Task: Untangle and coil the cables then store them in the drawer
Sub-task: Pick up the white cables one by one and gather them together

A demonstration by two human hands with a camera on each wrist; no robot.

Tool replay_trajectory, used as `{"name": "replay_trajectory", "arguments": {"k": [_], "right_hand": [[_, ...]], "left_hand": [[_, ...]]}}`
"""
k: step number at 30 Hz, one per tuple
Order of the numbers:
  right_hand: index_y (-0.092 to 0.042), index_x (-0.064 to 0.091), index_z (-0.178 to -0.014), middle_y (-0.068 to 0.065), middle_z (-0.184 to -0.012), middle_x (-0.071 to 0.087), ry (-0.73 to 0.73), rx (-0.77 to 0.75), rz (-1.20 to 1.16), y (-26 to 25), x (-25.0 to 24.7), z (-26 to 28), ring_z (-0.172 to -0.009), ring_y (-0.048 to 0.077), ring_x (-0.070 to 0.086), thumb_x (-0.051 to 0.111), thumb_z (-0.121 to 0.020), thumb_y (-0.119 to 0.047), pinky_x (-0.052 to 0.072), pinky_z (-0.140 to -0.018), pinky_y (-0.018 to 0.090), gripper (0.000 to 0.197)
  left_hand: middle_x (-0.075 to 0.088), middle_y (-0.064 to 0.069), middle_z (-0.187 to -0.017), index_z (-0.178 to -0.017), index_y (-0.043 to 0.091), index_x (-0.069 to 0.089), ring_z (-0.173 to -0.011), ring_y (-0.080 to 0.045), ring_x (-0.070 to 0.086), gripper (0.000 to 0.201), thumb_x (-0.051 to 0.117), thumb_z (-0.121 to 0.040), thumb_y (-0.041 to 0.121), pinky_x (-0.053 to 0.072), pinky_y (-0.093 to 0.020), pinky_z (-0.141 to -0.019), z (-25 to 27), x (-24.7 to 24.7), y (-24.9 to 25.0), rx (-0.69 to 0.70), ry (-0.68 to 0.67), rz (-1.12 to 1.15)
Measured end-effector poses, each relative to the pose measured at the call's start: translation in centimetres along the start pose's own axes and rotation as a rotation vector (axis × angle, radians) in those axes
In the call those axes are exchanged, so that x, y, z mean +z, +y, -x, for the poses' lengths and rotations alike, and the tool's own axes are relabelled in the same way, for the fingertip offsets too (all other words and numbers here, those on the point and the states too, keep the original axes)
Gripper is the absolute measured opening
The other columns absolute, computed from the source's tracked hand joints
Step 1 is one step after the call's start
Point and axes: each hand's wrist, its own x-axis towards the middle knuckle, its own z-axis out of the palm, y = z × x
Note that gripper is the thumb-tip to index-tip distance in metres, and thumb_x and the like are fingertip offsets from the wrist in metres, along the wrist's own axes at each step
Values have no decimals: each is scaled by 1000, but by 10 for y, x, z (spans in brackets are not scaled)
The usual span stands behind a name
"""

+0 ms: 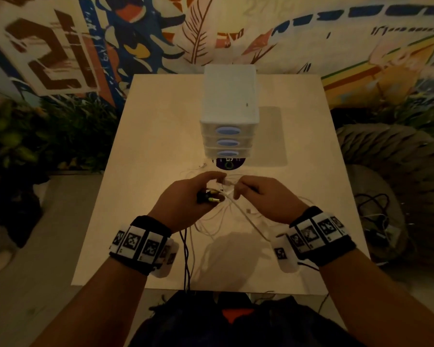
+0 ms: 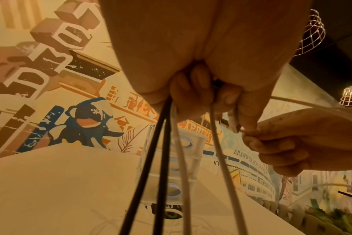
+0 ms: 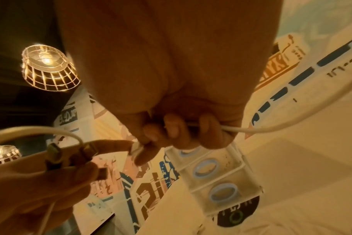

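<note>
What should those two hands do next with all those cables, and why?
Probably draw the white cable that the right hand grips out of the bunch of cables in the left hand. Black and white strands hang together from that fist, uncoiled, and the drawer unit's three drawers look shut.

Dim, warm amber light, soft focus.
Lit by caged lamps [image 3: 48, 67] overhead; shadows on surface [image 1: 145, 171]; edges bent, smeared.

Café-like room, painted mural wall [image 1: 140, 41], caged pendant lamps [image 3: 48, 68]
</note>
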Motion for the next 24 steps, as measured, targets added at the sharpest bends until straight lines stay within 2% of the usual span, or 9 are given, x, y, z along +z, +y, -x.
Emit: {"name": "replay_trajectory", "arguments": {"k": [2, 5, 7, 9, 13, 15, 18, 21, 24], "right_hand": [[-29, 64, -86, -9, -64, 56, 96, 58, -20, 8, -7, 3, -59, 5, 50, 43, -106, -31, 38, -59, 20, 29], [-25, 57, -85, -3, -73, 66, 272, 170, -197, 10, -23, 11, -62, 9, 55, 41, -107, -37, 44, -66, 30, 30], [-23, 54, -86, -2, -89, 74, 233, 132, -316, 0, -29, 17, -76, 14, 67, 46, -101, -53, 50, -73, 34, 35], [-21, 46, -84, 0, -99, 75, 90, 62, -257, -17, -26, 21, -91, 19, 71, 53, -90, -66, 56, -81, 41, 46], [-15, 38, -84, -2, -79, 70, -43, -60, -242, -43, -10, 20, -65, 7, 65, 60, -100, -29, 53, -64, 27, 31], [-17, 34, -82, -1, -70, 53, 46, -95, -274, -47, -13, 17, -60, 8, 49, 53, -103, -18, 45, -61, 26, 28], [-23, 32, -80, -7, -68, 38, 192, -123, -273, -48, -28, 16, -62, 12, 35, 50, -104, -18, 37, -62, 34, 30], [-21, 30, -77, -12, -64, 34, 301, -126, -226, -48, -46, 17, -59, 6, 31, 51, -102, -12, 34, -60, 25, 34], [-21, 28, -74, -7, -64, 30, 387, -118, -140, -46, -60, 19, -58, 8, 29, 54, -99, -7, 30, -60, 28, 39]], "left_hand": [[68, 6, -76, -144, 41, 44, -74, -13, 64, 62, 73, -89, 43, 53, -35, -71, 1, -2, -1, -25, 4, 1], [69, 7, -80, -142, 41, 45, -81, -12, 66, 60, 73, -89, 44, 52, -31, -74, 3, -7, -1, -64, 0, 51], [69, 13, -86, -133, 38, 54, -87, -6, 68, 45, 72, -91, 36, 53, -27, -78, 3, -10, 0, -75, -11, 93], [72, 14, -99, -125, 36, 60, -94, -2, 68, 35, 72, -92, 31, 56, -27, -85, 1, -12, 1, -72, -25, 114], [72, 12, -94, -117, 37, 63, -86, -2, 68, 31, 74, -89, 31, 57, -34, -82, -2, -8, 9, -44, -37, 94], [72, 10, -90, -117, 38, 62, -86, -7, 69, 34, 76, -86, 35, 57, -39, -82, 0, -6, 8, -45, -16, 142], [73, 7, -97, -122, 41, 61, -95, -11, 71, 45, 75, -80, 48, 57, -41, -88, 5, -6, 3, -75, 61, 246], [75, 5, -97, -121, 36, 66, -96, -7, 72, 46, 85, -80, 29, 58, -40, -93, 8, -9, 0, -108, 119, 391], [76, 7, -96, -125, 31, 66, -99, -7, 72, 49, 84, -82, 16, 58, -36, -93, 11, -13, -5, -122, 112, 432]]}}
